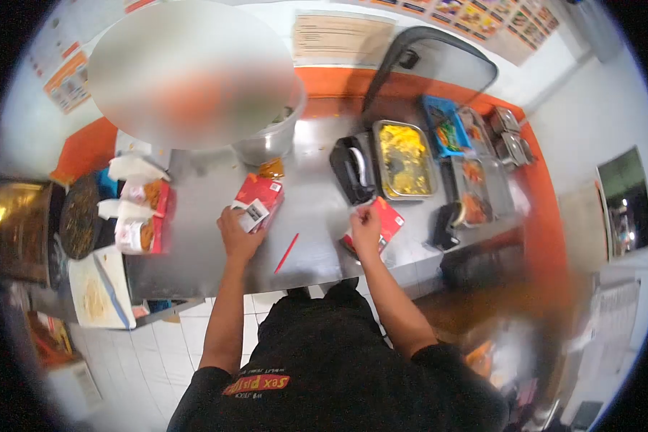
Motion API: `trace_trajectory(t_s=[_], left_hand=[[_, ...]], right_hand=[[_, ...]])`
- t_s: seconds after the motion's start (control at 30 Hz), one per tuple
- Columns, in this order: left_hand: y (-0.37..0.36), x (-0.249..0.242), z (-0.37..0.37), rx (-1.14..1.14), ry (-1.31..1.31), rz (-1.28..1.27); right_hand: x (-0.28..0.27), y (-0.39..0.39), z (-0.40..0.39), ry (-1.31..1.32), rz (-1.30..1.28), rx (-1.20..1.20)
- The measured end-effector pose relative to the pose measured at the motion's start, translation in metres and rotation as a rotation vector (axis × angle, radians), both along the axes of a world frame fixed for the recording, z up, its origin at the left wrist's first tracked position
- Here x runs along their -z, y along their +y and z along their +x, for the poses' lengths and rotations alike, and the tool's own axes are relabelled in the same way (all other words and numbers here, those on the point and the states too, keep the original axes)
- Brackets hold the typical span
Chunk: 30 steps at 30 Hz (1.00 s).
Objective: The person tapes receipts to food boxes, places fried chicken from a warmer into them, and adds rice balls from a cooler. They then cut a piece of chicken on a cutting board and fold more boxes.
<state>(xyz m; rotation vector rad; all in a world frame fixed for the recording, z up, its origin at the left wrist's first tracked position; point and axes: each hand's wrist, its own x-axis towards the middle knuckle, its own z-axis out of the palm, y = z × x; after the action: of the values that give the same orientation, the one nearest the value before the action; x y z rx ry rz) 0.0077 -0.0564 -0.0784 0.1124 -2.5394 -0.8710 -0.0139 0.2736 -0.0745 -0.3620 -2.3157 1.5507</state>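
My left hand (242, 234) is at a red box (261, 189) on the steel table, its fingers closed around the box's near left edge beside a white label (251, 214) with dark print. To the right, my right hand (366, 227) rests on a second red box (388, 218), fingers bent together at its upper left part; whatever they pinch is too small to make out. Between the two boxes lies a thin red stick (286, 253). A small orange-brown packet (271, 168) lies just beyond the first box.
Behind my right hand are a black device (352, 171) and a steel tray of yellow food (405, 160). A blue basket (444, 127) stands farther right. Open food boxes (141, 216) and a cutting board with a knife (97, 291) are at left. A clear tub (268, 140) stands behind.
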Motion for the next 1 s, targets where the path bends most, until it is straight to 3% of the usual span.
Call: trace_trajectory(t_s=[0.1,0.23,0.3,0.4,0.47,0.53,0.67,0.73,0.77,0.83,0.87,1.0], left_hand=[[0.038,-0.040,0.003,0.091,-0.001,0.113],[0.133,-0.084,0.000,0.328,0.051,0.265],[0.184,-0.097,-0.002,0.425,-0.015,0.263],[0.246,-0.094,0.012,0.384,-0.121,0.084],[0.259,-0.085,0.023,0.411,-0.082,0.020],[0.266,-0.077,0.019,0.435,-0.038,-0.043],[0.238,-0.068,-0.013,0.534,-0.173,0.108],[0.231,-0.058,-0.031,0.658,-0.654,0.510],[0.230,-0.053,-0.033,0.836,-0.677,0.671],[0.228,-0.032,-0.033,0.858,-0.564,0.603],[0.227,-0.023,-0.033,0.882,-0.454,0.533],[0.227,-0.002,-0.029,0.837,-0.421,0.503]], right_hand=[[-0.001,0.044,0.071,-0.015,-0.141,0.283],[0.017,0.067,0.122,-0.128,-0.026,0.311],[0.026,0.065,0.127,-0.177,-0.362,0.092],[0.032,0.069,0.128,-0.180,-0.506,0.033],[0.036,0.073,0.130,-0.164,-0.513,0.022],[0.028,0.073,0.128,-0.182,-0.692,0.084],[0.007,0.071,0.127,-0.224,-0.775,0.158],[0.005,0.068,0.115,-0.208,-0.775,0.202],[0.004,0.068,0.111,-0.205,-0.777,0.196],[0.006,0.070,0.109,-0.369,-0.749,0.064],[0.008,0.070,0.109,-0.369,-0.752,0.059],[0.014,0.076,0.116,-0.334,-0.760,0.052]])
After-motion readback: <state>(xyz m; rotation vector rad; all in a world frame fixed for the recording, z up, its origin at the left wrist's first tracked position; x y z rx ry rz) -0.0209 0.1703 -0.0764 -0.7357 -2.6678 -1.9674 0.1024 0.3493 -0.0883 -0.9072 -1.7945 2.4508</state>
